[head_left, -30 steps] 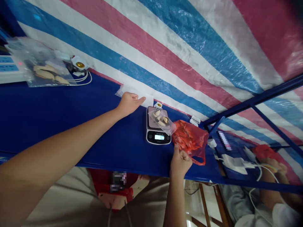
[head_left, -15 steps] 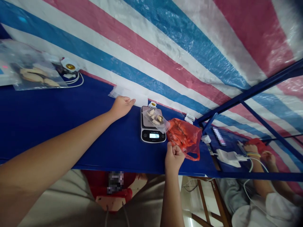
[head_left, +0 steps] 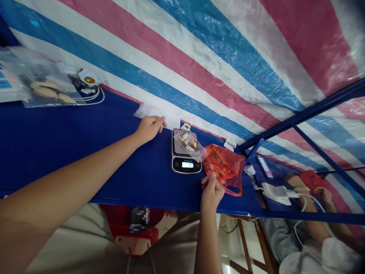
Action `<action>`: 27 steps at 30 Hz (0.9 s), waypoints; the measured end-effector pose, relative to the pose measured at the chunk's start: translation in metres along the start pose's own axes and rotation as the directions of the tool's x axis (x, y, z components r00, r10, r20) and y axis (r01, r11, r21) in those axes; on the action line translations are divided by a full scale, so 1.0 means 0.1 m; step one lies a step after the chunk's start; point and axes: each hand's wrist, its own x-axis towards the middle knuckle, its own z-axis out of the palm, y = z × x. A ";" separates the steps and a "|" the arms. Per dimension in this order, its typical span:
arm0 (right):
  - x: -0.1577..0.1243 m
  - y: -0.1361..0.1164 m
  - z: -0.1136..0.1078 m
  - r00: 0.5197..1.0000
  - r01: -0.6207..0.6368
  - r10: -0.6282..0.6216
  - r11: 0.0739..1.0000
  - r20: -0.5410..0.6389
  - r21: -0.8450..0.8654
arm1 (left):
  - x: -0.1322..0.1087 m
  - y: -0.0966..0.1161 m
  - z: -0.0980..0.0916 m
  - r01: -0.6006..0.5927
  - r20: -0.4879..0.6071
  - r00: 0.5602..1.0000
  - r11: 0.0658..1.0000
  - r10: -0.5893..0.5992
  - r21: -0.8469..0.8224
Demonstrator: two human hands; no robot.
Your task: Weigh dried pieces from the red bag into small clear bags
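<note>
A black-and-white digital kitchen scale (head_left: 186, 164) stands on the blue table, its display lit. On its plate lies a clear plastic bag (head_left: 199, 154) with several pale, beige pieces (head_left: 188, 141); their kind I cannot make out. My left hand (head_left: 151, 127) is left of the scale, thumb and fingertips slightly apart, beside flat clear bags and a white sheet (head_left: 172, 121). Right of the scale, my right hand (head_left: 212, 190) has curled fingers at the near edge of a red plastic bag (head_left: 224, 163). What lies inside those fingers, if anything, is hidden.
At the far left, a clear bag with larger beige pieces (head_left: 45, 91) lies by a white cable (head_left: 99, 99). A striped sheet (head_left: 182, 68) closes off the back. Blue metal bars (head_left: 308, 106) stand at right; beyond them another person's hands (head_left: 322, 194) are near a red bag.
My left fingers have loosened a little from a tighter curl. My right thumb has lifted and its fingers have shifted. The scale's displayed digits have changed. The whole view has shifted slightly.
</note>
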 end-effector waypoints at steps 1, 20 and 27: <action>0.01 -0.01 0.00 0.999 0.030 -0.031 0.999 -0.014 -0.033 | 0.00 0.00 0.00 0.001 0.006 1.000 1.000 -0.001 -0.017; 0.90 -0.62 0.45 0.877 0.474 -0.389 0.800 0.283 -0.369 | -0.09 0.18 0.01 -0.116 0.079 0.991 0.984 0.106 0.134; 0.70 -0.33 -0.26 0.967 0.190 -0.084 0.867 0.240 -0.460 | -0.28 0.33 0.25 -0.426 0.276 0.882 0.896 0.382 0.122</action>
